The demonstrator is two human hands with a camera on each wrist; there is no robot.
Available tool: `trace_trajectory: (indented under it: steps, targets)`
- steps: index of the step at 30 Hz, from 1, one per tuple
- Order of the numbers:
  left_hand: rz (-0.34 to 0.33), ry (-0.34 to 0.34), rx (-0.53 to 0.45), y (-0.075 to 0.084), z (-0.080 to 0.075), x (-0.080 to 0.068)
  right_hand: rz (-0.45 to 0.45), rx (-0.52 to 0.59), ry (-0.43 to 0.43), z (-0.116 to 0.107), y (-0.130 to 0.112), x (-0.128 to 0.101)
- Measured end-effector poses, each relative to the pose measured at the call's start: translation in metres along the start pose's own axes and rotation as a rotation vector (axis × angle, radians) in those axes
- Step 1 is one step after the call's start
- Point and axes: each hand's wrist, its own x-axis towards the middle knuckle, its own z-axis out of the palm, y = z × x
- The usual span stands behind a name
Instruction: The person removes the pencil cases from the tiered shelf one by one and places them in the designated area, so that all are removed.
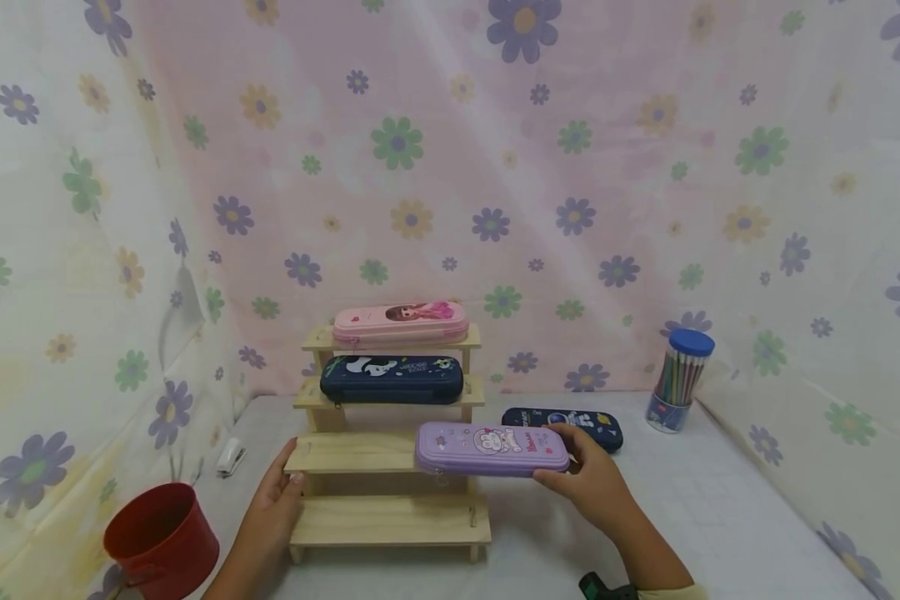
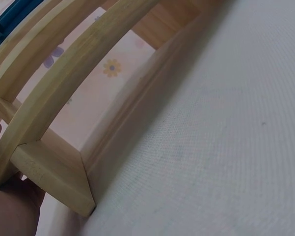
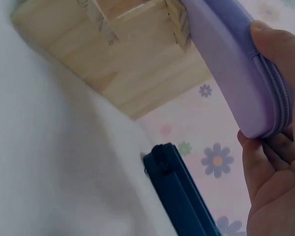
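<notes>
Shelf (image 1: 360,454), stepped pale wood, two upper tiers filled; right hand (image 1: 592,483) grips purple zip pencil case (image 1: 492,450) half onto third tier, left hand (image 1: 273,500) steadies shelf's left edge, fingers relaxed; dark blue case (image 1: 562,425) right of shelf remains.

Stepped rack (image 1: 352,454): bare light wood, unvarnished and matt, grain and sawn end faces visible in the left wrist view (image 2: 54,179). Purple pencil case (image 1: 491,450): smooth moulded shell with a slight sheen and a printed top; a zip seam runs along the edge (image 3: 235,83). Pink case (image 1: 400,323) and navy case (image 1: 392,379) on the rack: same smooth, printed shells. Second navy case (image 1: 570,422): matt in the right wrist view. Surface (image 1: 720,517): white woven cloth, fine visible weave, matt. Backdrop (image 1: 450,167): thin flower-print sheet, creased. Red bucket (image 1: 161,542): smooth, slightly glossy. Pencil tub (image 1: 678,379): clear plastic, blue lid.
</notes>
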Motion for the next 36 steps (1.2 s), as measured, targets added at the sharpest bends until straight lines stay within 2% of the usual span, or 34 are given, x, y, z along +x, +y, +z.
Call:
trace_trajectory:
  steps: [8,16,19,28,36]
  targets:
    - [-0.024,-0.001,0.023,0.003,0.000,0.000,0.059,0.033,-0.010,-0.019,0.019,0.001]
    - [0.007,-0.007,0.008,0.002,-0.001,0.002,0.131,0.053,0.012,-0.033,0.042,0.000]
    - [-0.006,-0.005,0.005,0.001,-0.001,0.003,0.147,0.054,0.010,-0.037,0.048,-0.001]
    - [-0.029,0.009,0.000,-0.001,-0.001,0.005,0.204,-0.006,0.002,-0.054,0.070,0.002]
    - [0.016,-0.002,0.037,0.001,-0.003,0.005,0.288,-0.112,-0.002,-0.067,0.087,0.003]
